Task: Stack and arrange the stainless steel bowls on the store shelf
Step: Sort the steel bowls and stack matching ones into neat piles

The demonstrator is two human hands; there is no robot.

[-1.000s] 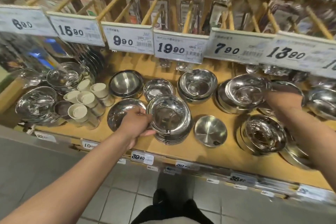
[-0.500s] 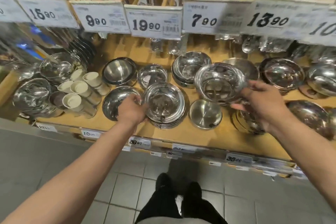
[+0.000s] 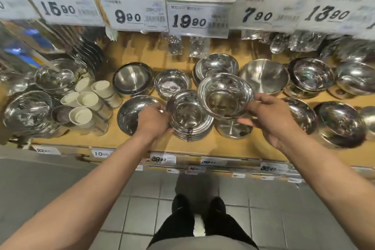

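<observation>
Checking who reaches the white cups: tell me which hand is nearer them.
Left. The left hand grips the bowl stack, a short way right of the cups. The right hand holds a bowl beyond the stack.

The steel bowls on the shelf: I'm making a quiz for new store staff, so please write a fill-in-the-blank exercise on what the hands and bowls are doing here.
1. The right hand holds a single bowl by its ____.
2. The left hand grips the side of the stack of bowls that stands on the ____ shelf.
3. The held bowl hangs tilted above and just to the ____ of the stack.
4. The price sign directly behind the held bowl reads ____.

Missing words: rim; wooden; right; 19.90
</observation>
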